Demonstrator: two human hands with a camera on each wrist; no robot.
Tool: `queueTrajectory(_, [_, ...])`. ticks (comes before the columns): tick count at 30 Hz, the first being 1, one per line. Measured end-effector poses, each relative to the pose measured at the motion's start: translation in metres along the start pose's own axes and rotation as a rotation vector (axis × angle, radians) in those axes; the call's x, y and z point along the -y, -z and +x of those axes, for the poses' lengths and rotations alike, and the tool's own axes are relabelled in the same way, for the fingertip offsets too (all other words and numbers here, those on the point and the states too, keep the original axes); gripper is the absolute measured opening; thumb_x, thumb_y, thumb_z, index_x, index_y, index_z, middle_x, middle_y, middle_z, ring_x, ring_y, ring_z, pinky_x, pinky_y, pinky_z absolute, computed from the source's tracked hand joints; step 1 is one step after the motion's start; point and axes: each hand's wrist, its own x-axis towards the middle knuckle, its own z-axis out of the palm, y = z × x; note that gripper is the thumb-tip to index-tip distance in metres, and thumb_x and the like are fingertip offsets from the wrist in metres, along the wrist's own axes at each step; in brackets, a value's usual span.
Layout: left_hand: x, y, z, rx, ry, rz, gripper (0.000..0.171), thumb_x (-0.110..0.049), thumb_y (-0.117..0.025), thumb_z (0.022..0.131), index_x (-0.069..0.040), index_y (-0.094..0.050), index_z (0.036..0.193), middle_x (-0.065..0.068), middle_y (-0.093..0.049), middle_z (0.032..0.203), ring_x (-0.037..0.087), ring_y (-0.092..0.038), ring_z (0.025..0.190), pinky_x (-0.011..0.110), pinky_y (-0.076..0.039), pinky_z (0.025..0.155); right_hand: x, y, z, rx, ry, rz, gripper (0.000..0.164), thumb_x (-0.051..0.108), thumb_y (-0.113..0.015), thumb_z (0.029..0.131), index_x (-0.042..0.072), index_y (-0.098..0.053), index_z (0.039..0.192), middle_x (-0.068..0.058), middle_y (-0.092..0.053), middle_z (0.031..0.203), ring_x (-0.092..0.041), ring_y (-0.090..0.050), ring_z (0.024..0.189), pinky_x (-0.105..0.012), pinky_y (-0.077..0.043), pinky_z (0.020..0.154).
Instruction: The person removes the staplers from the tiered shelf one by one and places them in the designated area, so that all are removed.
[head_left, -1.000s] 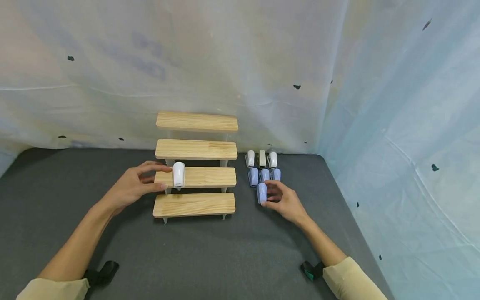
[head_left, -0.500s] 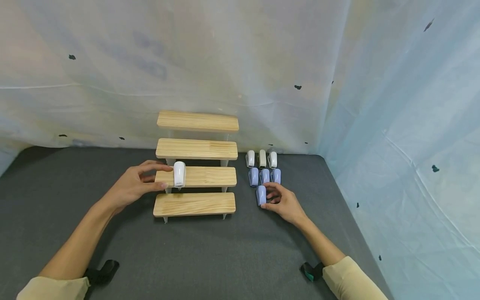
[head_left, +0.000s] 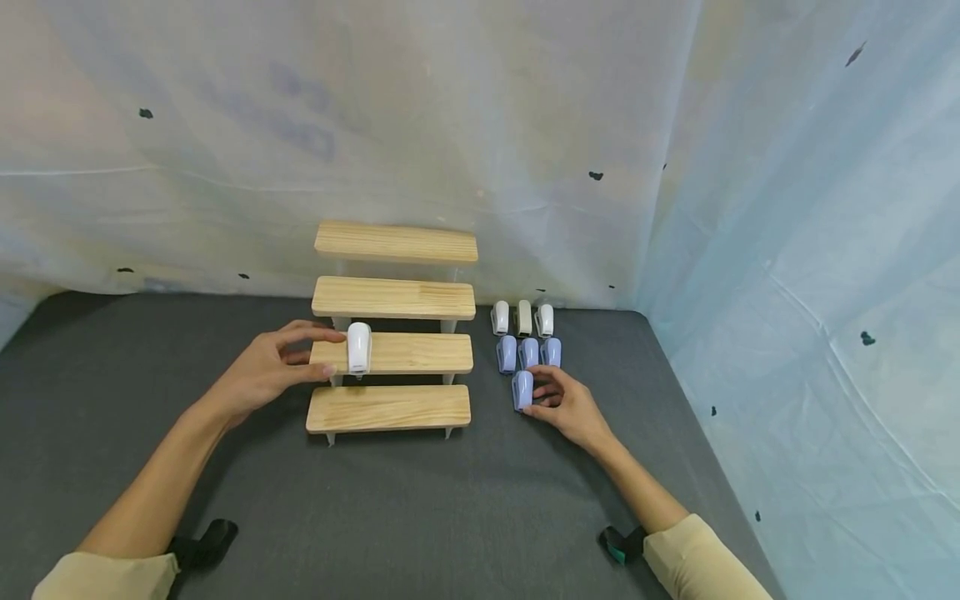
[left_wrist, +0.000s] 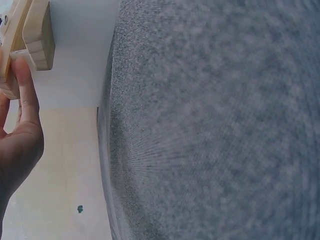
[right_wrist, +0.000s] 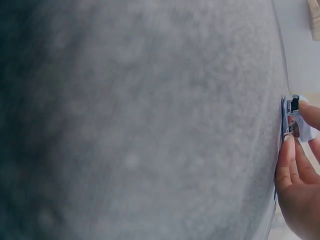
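A four-step wooden display stand [head_left: 420, 354] has a white mini stapler [head_left: 359, 347] on its second step from the front. My left hand [head_left: 258, 367] holds the left end of that step, thumb at the front edge and index finger at the back, close beside the white stapler. In the left wrist view the thumb of the left hand [left_wrist: 22, 142] lies against the wooden step [left_wrist: 15, 35]. My right hand [head_left: 567, 408] pinches a lilac-blue mini stapler [head_left: 522, 391] between thumb and fingers. The right wrist view shows this stapler [right_wrist: 306, 127] low by the table surface.
Behind the held stapler stand two rows of mini staplers: a row of lilac-blue staplers [head_left: 528, 353] and farther back, white and beige staplers [head_left: 523, 318]. A dark grey cloth [head_left: 420, 517] covers the table. Pale sheeting [head_left: 450, 125] hangs behind and at the right.
My right hand has moved the blue stapler slightly toward me, away from the blue row, then held nearly still. My left hand and the white stapler stay in place.
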Motion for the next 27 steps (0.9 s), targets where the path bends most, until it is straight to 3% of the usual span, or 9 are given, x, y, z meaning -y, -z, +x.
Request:
queueTrajectory(6, [0.0,0.0,0.001,0.002,0.002,-0.007,0.053,-0.031,-0.074,0.091,-0.013,-0.058,0.139,0.015,-0.032,0.151,0.049,-0.047,0.128,0.029,-0.055,0.086,0.003,0.003,-0.002,-0.023,0.005,-0.013,0.054,-0.006,-0.078,0.081,-0.008,-0.057,0.13,-0.026,-0.06,0.126,-0.045,-0.063,0.102,-0.044,-0.057,0.08])
queueTrajectory(17, [0.001,-0.001,0.001,0.001,0.001,-0.014,0.053,-0.031,-0.074,0.091,-0.013,-0.058,0.139,0.014,-0.032,0.151,0.05,-0.045,0.129,0.028,-0.055,0.086,0.015,0.008,0.002,-0.061,0.049,0.009,0.045,-0.005,-0.076,0.084,-0.008,-0.06,0.126,-0.027,-0.062,0.122,-0.044,-0.065,0.101,-0.043,-0.057,0.076])
queueTrajectory(27, [0.001,0.0,0.0,0.001,-0.003,-0.009,0.053,-0.031,-0.074,0.092,-0.014,-0.058,0.139,0.015,-0.03,0.152,0.05,-0.044,0.13,0.027,-0.054,0.087,0.035,0.0,0.012,-0.046,0.176,0.096,0.043,-0.007,-0.073,0.086,-0.009,-0.059,0.126,-0.03,-0.063,0.118,-0.046,-0.063,0.099,-0.045,-0.056,0.079])
